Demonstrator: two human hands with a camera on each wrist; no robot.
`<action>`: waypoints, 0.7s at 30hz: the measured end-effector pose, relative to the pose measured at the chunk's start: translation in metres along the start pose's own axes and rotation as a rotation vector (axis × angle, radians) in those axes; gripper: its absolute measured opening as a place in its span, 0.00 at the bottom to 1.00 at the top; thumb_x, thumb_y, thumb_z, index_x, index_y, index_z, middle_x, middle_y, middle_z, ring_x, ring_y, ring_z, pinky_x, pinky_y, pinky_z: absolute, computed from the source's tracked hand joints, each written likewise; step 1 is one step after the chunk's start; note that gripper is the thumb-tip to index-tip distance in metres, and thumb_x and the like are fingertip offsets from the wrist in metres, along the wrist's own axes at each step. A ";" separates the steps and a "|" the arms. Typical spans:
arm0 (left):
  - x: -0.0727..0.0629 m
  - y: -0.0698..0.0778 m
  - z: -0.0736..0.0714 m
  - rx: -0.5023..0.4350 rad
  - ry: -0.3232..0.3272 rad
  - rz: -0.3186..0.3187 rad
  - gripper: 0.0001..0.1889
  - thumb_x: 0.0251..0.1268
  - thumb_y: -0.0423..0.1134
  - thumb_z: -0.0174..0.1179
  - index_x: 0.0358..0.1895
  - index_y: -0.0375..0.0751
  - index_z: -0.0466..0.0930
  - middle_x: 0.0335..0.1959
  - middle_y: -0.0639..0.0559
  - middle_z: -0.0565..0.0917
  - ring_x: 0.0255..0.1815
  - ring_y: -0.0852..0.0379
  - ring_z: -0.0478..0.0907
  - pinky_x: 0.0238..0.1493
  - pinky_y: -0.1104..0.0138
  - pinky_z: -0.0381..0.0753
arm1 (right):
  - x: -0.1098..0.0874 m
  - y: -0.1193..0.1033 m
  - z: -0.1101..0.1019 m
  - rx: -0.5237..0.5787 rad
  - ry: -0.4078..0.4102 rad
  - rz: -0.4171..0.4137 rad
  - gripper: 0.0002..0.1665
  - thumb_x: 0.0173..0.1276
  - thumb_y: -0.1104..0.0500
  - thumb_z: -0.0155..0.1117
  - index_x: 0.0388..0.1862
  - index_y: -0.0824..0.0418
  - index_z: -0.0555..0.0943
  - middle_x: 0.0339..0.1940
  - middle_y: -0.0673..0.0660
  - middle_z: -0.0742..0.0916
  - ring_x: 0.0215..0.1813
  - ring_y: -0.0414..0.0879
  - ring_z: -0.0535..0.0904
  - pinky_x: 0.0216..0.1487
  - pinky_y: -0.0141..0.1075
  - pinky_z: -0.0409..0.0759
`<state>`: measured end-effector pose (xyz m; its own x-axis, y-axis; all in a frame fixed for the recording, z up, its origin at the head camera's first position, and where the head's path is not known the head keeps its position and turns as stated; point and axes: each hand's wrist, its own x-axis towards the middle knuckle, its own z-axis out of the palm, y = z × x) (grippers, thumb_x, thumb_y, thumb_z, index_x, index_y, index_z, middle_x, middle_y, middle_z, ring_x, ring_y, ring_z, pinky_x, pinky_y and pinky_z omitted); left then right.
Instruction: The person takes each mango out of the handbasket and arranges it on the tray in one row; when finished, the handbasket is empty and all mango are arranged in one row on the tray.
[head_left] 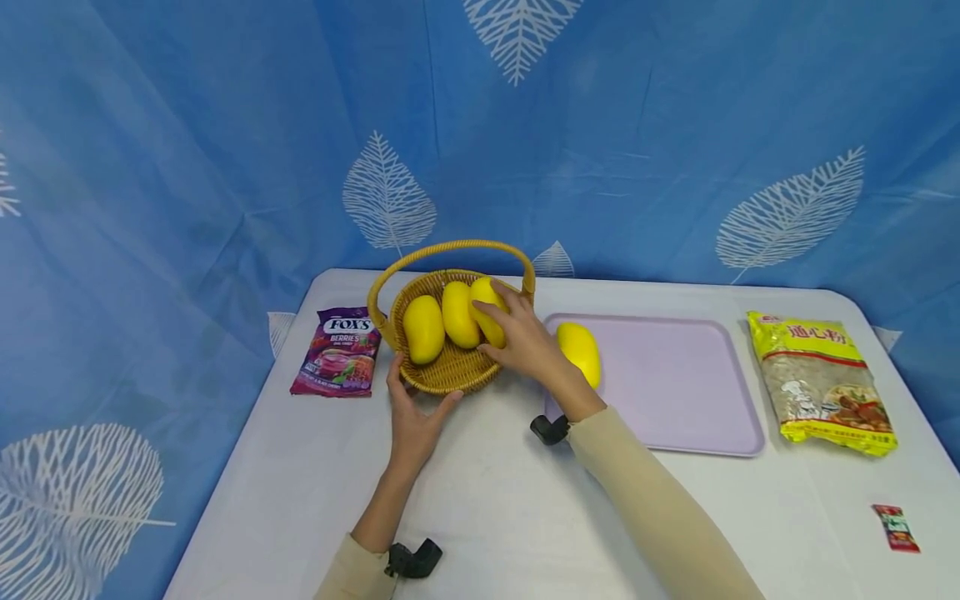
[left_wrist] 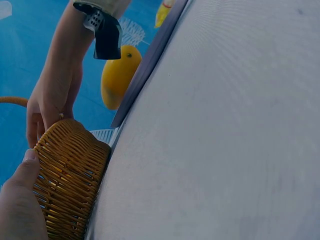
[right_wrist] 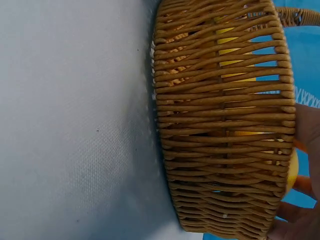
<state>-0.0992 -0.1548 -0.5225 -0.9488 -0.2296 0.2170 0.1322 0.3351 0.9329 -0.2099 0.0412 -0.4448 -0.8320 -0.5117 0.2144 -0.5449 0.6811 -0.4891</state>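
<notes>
A wicker basket (head_left: 450, 377) with an arched handle stands at the back of the table, with three yellow mangoes inside. My right hand (head_left: 531, 343) reaches over the right rim and grips the rightmost mango (head_left: 486, 293), fingers on top and partly covering it. Beside it lie the middle mango (head_left: 459, 315) and the left mango (head_left: 423, 329). My left hand (head_left: 415, 425) holds the basket's front left side, its thumb (left_wrist: 29, 167) against the wicker near the rim. Another mango (head_left: 579, 350) lies on the left end of a lilac tray (head_left: 675, 383), near my right wrist.
A purple candy bag (head_left: 339, 354) lies left of the basket. Right of the tray is a yellow pasta bag (head_left: 823, 383), with a small red packet (head_left: 896, 528) nearer the front right. A blue leaf-patterned cloth (head_left: 600, 167) hangs behind the white table (head_left: 495, 500).
</notes>
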 end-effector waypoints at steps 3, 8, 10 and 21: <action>0.000 -0.001 0.000 0.002 -0.005 -0.002 0.55 0.56 0.46 0.73 0.78 0.50 0.40 0.78 0.46 0.50 0.73 0.47 0.57 0.68 0.49 0.62 | 0.003 0.002 0.001 0.000 -0.008 0.001 0.40 0.62 0.55 0.73 0.72 0.51 0.69 0.80 0.61 0.57 0.76 0.63 0.57 0.67 0.57 0.71; 0.000 0.000 0.000 0.004 -0.004 -0.008 0.54 0.56 0.47 0.72 0.78 0.52 0.40 0.78 0.48 0.50 0.73 0.47 0.56 0.69 0.48 0.62 | 0.005 0.007 0.002 0.003 0.033 -0.019 0.39 0.60 0.55 0.74 0.70 0.52 0.71 0.78 0.63 0.61 0.74 0.64 0.61 0.66 0.56 0.71; 0.001 0.001 0.000 0.006 -0.005 -0.005 0.54 0.57 0.47 0.72 0.78 0.52 0.40 0.78 0.48 0.49 0.74 0.47 0.56 0.69 0.48 0.62 | 0.005 0.008 0.003 0.010 0.052 -0.030 0.38 0.60 0.55 0.74 0.69 0.53 0.72 0.77 0.64 0.62 0.73 0.64 0.62 0.65 0.56 0.72; 0.001 0.007 -0.002 -0.013 -0.013 -0.017 0.55 0.56 0.39 0.72 0.78 0.46 0.39 0.78 0.41 0.49 0.74 0.40 0.55 0.69 0.45 0.60 | 0.001 -0.002 -0.004 0.028 0.129 -0.045 0.37 0.58 0.53 0.76 0.67 0.52 0.74 0.75 0.63 0.65 0.71 0.64 0.65 0.65 0.55 0.73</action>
<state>-0.0988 -0.1550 -0.5153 -0.9546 -0.2229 0.1974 0.1198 0.3194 0.9400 -0.2101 0.0414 -0.4406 -0.8142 -0.4688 0.3424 -0.5804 0.6433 -0.4993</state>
